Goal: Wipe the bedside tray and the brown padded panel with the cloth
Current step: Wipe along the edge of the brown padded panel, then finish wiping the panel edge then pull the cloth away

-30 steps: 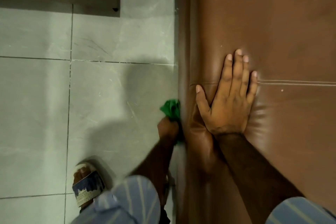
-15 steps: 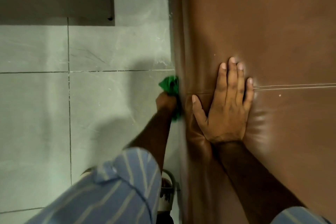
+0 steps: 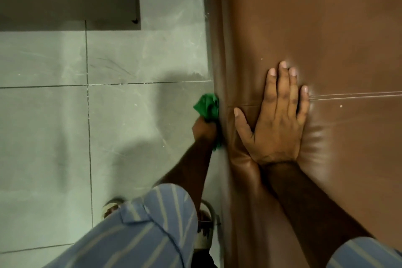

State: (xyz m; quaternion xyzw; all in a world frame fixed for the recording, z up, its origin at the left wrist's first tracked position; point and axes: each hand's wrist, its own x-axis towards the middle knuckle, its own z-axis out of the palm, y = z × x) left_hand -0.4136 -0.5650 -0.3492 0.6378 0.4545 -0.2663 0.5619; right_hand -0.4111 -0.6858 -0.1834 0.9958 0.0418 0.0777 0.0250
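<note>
One brown padded panel (image 3: 304, 28) fills the right side, crossed by one seam. Two hands: the right hand (image 3: 276, 119) lies flat on the panel, fingers spread open; the left hand (image 3: 204, 129) grips one green cloth (image 3: 207, 106) against the panel's left edge — its fingers are hidden. Two sandalled feet below, blurred, partly covered by a striped sleeve (image 3: 141, 230).

My view: bare forearms, short striped sleeves.
Blue left sleeve (image 3: 139, 228) with pale stripes at 7 o'clock; matching right sleeve (image 3: 365, 254) at 5; sandals (image 3: 205, 235) below.
</note>
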